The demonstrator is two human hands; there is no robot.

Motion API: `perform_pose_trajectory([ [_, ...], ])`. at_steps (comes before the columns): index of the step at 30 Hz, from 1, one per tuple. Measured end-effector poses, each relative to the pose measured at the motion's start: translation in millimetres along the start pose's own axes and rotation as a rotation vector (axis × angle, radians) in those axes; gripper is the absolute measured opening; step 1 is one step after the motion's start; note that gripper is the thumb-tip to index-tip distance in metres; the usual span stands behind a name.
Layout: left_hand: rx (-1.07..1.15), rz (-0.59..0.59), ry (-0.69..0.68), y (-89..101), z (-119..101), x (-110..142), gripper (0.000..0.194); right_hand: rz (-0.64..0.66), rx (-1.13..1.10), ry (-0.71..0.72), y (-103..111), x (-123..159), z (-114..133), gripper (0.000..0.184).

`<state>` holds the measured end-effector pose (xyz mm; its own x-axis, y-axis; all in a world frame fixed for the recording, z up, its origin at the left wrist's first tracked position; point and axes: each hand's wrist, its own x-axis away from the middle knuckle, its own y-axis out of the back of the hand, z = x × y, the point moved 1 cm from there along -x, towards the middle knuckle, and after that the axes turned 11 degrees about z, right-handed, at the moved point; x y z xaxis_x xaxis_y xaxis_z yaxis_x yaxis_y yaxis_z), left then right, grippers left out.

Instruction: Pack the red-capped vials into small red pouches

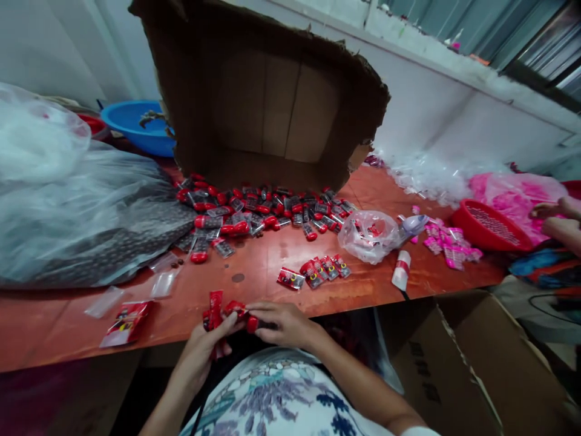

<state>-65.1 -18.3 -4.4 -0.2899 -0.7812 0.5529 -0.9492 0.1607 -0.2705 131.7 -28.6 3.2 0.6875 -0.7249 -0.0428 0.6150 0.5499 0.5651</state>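
At the table's front edge, my left hand [206,345] is closed around several small red printed packets [216,303], some standing up past the thumb. Close beside it, my right hand [284,324] grips a small dark container with a red cap [252,324]. Its fingers also reach to the red packet by my left thumb. Ahead lies a row of red printed packets [313,272]. Behind them spreads a heap of small clear containers with red caps and dark contents [263,212]. A larger red and clear pouch [127,324] lies to the left, near flat clear bags [163,283].
A torn cardboard box [272,91] gapes behind the heap. Left are a big plastic sack [91,212] and a blue basin [136,130]. Right are a clear bag of packets [370,236], a white bottle [401,270], pink packets [454,245], a red basket [490,227] and another person's hand [560,221].
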Motion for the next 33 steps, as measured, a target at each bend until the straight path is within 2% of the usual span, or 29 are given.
perform_pose_trajectory([
  [6, 0.127, -0.029, -0.159, -20.7, -7.3, -19.0, 0.024, -0.073, 0.100, 0.044, 8.9, 8.1, -3.3, 0.049],
  [8, 0.196, -0.041, -0.201, -25.0, -9.3, -22.0, 0.025, -0.102, 0.113, 0.062, 12.2, 12.6, -6.3, 0.049],
  [13, 0.222, 0.031, -0.215, -35.7, -12.7, -24.6, 0.029, -0.135, 0.117, 0.051, 18.6, 24.1, -10.8, 0.046],
  [16, 0.300, -0.012, -0.246, -38.4, -14.7, -26.5, 0.031, -0.246, -0.078, -0.006, 21.3, 29.5, -9.9, 0.041],
  [19, 0.345, -0.050, -0.247, -40.5, -17.7, -27.4, 0.027, -0.427, -0.478, -0.114, 21.6, 31.1, -9.8, 0.039],
  [21, 0.344, -0.029, -0.230, -42.9, -19.2, -27.6, 0.024, -0.448, -0.755, -0.185, 18.6, 28.5, -10.9, 0.043],
  [23, 0.351, 0.001, -0.203, -45.6, -19.9, -28.0, 0.023, -0.433, -0.930, -0.231, 14.0, 24.3, -12.7, 0.046],
  [28, 0.465, 0.014, -0.094, -49.6, -20.5, -29.4, 0.017, -0.607, -1.072, -0.293, 2.5, 19.2, -19.5, 0.050],
  [33, 0.492, -0.018, -0.047, -52.7, -18.1, -29.5, 0.012, -0.594, -1.050, -0.296, -6.5, 21.6, -21.2, 0.051],
])
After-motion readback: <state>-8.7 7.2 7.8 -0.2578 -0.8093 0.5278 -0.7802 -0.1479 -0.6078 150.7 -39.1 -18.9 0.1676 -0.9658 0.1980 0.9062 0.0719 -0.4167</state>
